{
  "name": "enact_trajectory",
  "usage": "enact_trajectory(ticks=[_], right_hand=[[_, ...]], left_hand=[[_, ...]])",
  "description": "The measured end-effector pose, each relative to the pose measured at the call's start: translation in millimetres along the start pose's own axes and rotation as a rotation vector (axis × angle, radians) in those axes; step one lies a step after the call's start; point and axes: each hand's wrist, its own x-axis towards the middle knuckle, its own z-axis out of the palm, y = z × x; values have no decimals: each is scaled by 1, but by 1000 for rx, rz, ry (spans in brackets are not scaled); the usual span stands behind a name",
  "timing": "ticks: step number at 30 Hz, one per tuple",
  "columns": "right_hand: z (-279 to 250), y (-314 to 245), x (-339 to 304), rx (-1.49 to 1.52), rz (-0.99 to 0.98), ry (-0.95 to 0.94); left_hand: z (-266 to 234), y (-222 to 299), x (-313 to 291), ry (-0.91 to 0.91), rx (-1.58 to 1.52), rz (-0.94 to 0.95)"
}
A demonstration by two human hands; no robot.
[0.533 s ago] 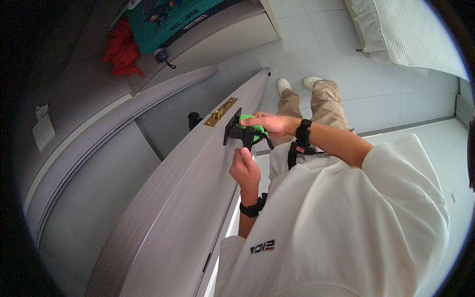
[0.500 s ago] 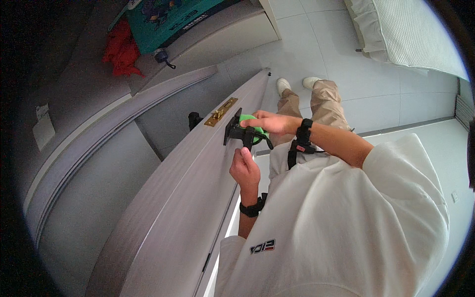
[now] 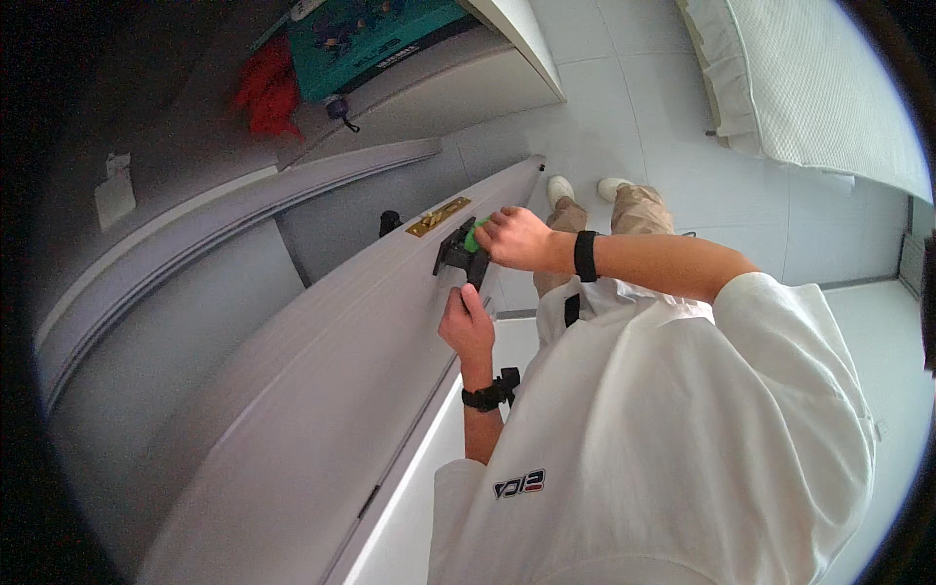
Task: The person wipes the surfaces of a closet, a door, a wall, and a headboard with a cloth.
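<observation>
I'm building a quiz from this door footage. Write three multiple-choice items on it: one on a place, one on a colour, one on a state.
1. Where is the brass plate?
A. On the door's narrow edge
B. On the floor
C. On the bed

2. What colour is the thing under the right hand?
A. Red
B. Green
C. Yellow

3. How does the left hand stand?
A. Hanging free at the side
B. Flat on the floor
C. Raised against the door, just below the black handle

Key:
1 A, since the plate sits on the door's edge, just beyond the handle.
2 B, since a green item shows at the right hand's fingertips against the handle; what it is cannot be told.
3 C, since the left hand's fingers reach up at the door under the handle.
</observation>
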Motion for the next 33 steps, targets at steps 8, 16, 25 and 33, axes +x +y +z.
enact_trajectory(ticks=[8,16,25,33], right_hand=[[-21,20,-17,1103,747,-727],[-9,2,-22,2416,1028,-677],[11,0,-3,2578,1045,-625],[0,3,8,2586,1030,-649]], left_hand=[[5,5,-1,97,47,-62],[-1,14,-1,203,18,-96],[-3,17,0,147,63,-215],[-7,15,3,135,59,-152]])
